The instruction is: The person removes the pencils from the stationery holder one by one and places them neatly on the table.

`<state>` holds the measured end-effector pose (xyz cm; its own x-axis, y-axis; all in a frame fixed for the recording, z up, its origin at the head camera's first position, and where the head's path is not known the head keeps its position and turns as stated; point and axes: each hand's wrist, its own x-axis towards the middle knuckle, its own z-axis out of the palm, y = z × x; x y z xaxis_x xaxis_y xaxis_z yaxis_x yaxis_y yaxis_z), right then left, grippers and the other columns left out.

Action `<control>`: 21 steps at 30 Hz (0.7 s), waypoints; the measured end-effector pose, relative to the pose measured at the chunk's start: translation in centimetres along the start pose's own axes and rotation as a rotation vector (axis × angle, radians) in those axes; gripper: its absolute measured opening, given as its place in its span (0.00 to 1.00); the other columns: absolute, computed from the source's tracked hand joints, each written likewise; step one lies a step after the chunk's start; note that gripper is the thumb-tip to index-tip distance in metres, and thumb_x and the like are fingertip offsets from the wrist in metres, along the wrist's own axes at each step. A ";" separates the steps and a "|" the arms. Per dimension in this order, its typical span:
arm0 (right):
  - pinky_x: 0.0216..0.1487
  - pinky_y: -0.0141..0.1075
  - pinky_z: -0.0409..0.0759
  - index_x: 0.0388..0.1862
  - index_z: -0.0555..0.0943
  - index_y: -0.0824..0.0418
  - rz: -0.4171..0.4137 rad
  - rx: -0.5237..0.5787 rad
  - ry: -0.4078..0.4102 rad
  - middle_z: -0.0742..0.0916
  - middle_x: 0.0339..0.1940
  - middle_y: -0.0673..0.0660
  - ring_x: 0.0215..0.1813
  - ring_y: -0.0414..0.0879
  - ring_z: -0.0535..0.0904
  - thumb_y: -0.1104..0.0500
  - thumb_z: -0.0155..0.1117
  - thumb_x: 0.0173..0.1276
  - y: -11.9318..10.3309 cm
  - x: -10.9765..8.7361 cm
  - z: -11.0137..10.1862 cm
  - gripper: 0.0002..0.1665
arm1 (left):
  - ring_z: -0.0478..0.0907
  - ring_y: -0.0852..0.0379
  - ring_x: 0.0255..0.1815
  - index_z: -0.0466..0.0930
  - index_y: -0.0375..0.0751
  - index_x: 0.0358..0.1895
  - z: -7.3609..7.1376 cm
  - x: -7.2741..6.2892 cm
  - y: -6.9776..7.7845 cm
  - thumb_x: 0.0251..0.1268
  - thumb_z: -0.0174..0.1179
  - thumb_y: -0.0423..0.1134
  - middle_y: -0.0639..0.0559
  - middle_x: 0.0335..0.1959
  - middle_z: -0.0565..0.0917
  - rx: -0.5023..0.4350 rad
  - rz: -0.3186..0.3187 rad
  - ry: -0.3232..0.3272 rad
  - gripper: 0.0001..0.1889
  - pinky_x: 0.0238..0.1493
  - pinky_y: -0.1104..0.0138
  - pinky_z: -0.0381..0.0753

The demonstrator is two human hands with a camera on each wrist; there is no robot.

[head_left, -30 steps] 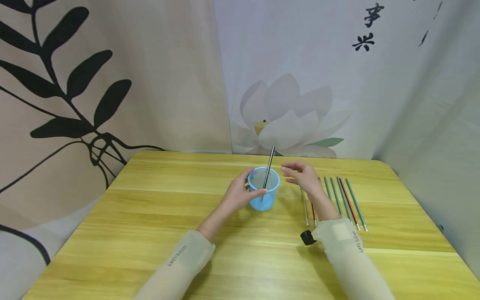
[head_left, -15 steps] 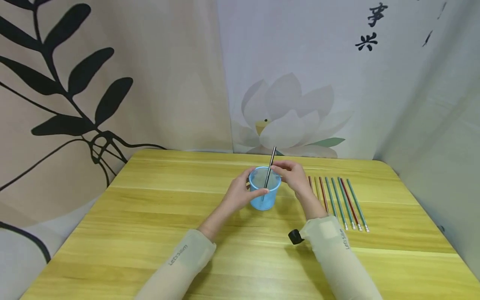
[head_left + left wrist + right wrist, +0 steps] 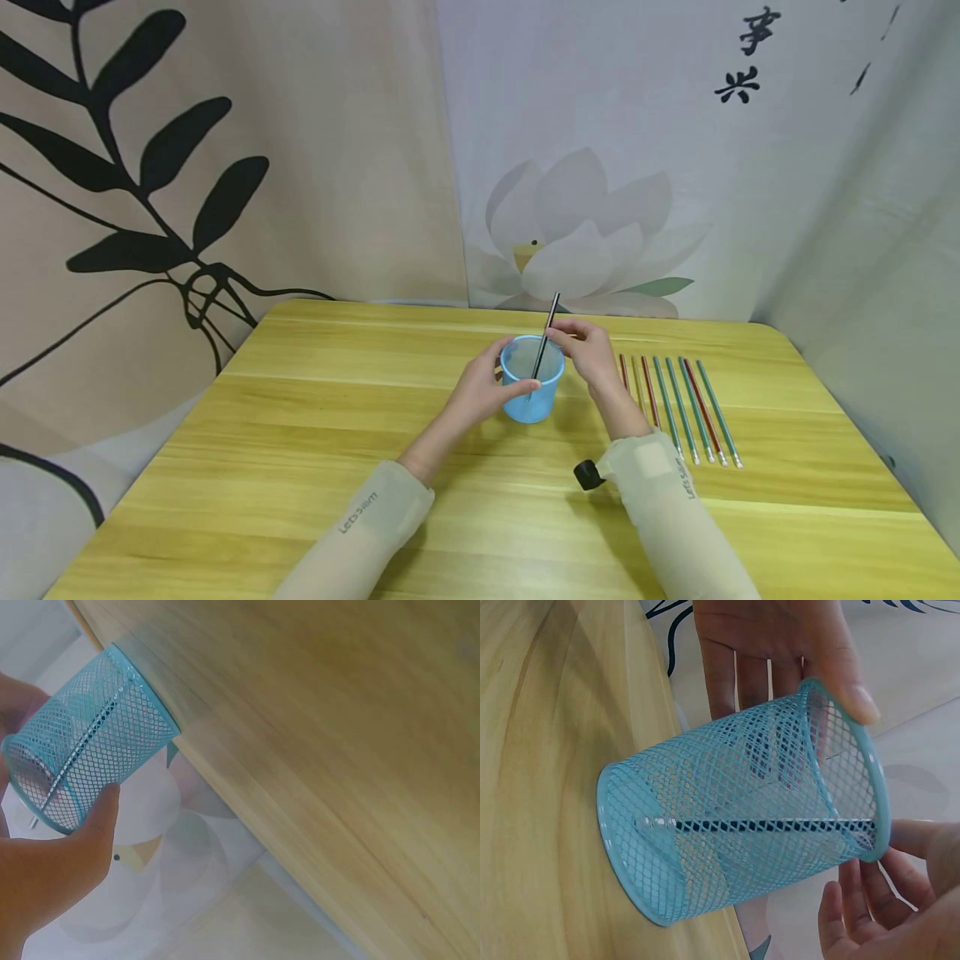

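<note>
A light blue mesh pencil cup (image 3: pixel 528 408) stands on the table. My left hand (image 3: pixel 477 385) grips it near the rim, thumb on the near side and fingers round the far left; the left wrist view shows that thumb (image 3: pixel 96 825) against the mesh. Inside leans one dark, shiny pencil (image 3: pixel 538 360), its eraser end down at the bottom, as seen through the mesh cup (image 3: pixel 697 780). My right hand (image 3: pixel 588 354) pinches this pencil just above the rim with thumb and fingertips. In the right wrist view its upper end is hidden behind the right hand (image 3: pixel 900 907).
Several pencils in green, red and gold lie side by side right of the cup, among them a green pencil (image 3: pixel 718 412) at the row's outer end. My right forearm covers part of the row. Printed curtains (image 3: pixel 360 167) hang behind the wooden table (image 3: pixel 247 467).
My right hand has moved left from beside the cup to the dark pencil and taken hold of it. The pencil's top has shifted slightly right. The left hand keeps its grip.
</note>
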<state>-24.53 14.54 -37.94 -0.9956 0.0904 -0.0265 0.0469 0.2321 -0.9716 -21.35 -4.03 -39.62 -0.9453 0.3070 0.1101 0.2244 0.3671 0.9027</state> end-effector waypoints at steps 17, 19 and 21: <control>0.47 0.29 0.89 0.50 0.79 0.70 -0.096 0.206 0.038 0.86 0.30 0.37 0.36 0.31 0.85 0.61 0.64 0.72 -1.3 0.3 -1.5 0.14 | 0.74 0.40 0.69 0.61 0.39 0.75 0.0 -0.1 0.3 0.59 0.73 0.44 0.39 0.69 0.74 0.021 -0.031 0.018 0.43 0.68 0.48 0.78; 0.44 0.26 0.88 0.49 0.80 0.68 -0.104 0.225 0.049 0.86 0.30 0.38 0.36 0.31 0.85 0.61 0.64 0.71 -1.5 0.3 -1.8 0.12 | 0.74 0.40 0.69 0.61 0.39 0.75 0.0 -0.1 0.3 0.59 0.73 0.44 0.38 0.69 0.74 0.018 -0.030 0.015 0.43 0.68 0.48 0.78; 0.43 0.25 0.88 0.46 0.80 0.66 -0.106 0.242 0.060 0.86 0.30 0.39 0.36 0.32 0.85 0.61 0.64 0.71 -1.6 0.1 -2.0 0.09 | 0.74 0.40 0.69 0.61 0.38 0.75 0.1 -0.1 0.3 0.59 0.73 0.44 0.38 0.69 0.74 0.018 -0.028 0.011 0.43 0.68 0.48 0.78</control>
<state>-24.58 16.14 -35.88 -0.9869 0.1369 0.0851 -0.0852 0.0055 -0.9963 -21.19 -3.89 -39.38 -0.9538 0.2869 0.0895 0.2020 0.3915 0.8978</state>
